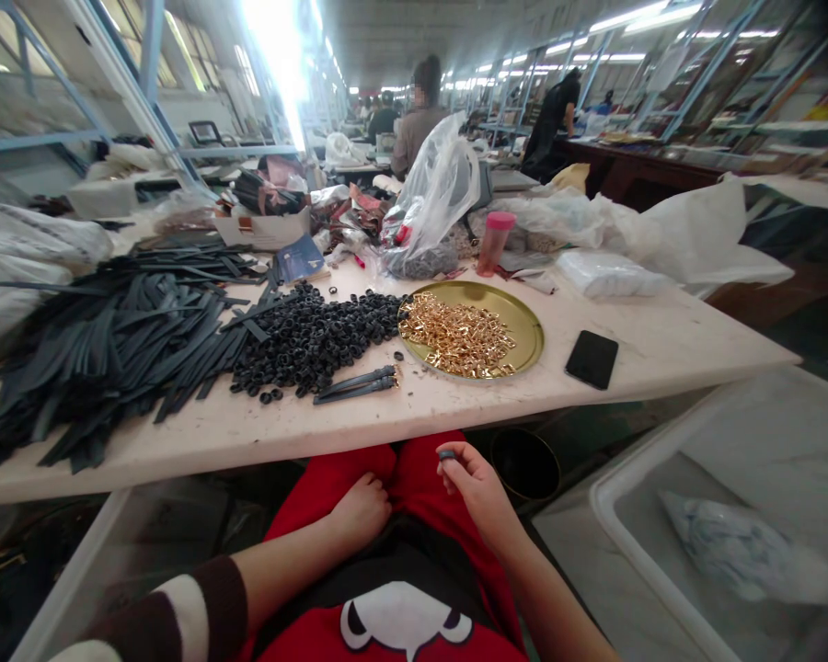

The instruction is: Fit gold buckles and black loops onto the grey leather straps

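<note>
My right hand [475, 485] is raised over my lap, just below the table edge, pinching a small dark strap loop [445, 454] between thumb and fingertips. Closed and resting on my thigh is my left hand [362, 507]; its palm side is turned away, so anything inside is hidden. On the table in front lies a heap of black strap loops [317, 336]. A round gold tray [528, 342] beside it bears many small gold metal pieces [459, 336]. Several dark straps with metal ends [356, 384] lie together near the table's front edge.
Long dark strips [124, 340] cover the table's left side. A phone [592, 359] lies at the right. Behind the tray stand a pink-lidded jar [495, 244] and a clear plastic bag [434, 198]. A white bin [621, 524] is at lower right. People work farther back.
</note>
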Motion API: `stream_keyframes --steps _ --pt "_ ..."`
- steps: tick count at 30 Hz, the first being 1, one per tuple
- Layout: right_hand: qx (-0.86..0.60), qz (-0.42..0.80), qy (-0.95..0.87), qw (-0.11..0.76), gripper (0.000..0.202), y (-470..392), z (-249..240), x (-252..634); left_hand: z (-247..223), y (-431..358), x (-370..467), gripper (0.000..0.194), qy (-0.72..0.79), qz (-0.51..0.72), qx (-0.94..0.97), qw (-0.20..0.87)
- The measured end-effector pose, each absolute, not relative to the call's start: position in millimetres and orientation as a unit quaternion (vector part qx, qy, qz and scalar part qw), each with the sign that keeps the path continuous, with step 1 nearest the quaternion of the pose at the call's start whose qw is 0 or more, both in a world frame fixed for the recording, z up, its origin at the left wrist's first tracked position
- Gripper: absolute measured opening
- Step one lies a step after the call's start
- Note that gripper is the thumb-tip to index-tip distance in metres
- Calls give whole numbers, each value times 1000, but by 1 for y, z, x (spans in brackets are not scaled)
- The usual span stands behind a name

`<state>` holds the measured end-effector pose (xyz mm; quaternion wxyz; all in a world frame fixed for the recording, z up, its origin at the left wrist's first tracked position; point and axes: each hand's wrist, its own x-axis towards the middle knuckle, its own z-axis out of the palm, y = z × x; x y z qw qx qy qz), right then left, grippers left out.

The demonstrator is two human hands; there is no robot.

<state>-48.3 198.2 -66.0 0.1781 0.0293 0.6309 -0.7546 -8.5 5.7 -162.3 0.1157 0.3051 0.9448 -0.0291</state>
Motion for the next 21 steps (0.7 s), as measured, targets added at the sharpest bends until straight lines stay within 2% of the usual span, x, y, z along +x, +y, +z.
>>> stream_keyframes --steps 13,21 --pt "21 -756 625 193 18 213 -75 -43 -159 -7 3 22 967 -33 236 88" --pt "13 -737 644 204 21 225 -77 -38 -179 4 -15 23 975 -30 202 84"
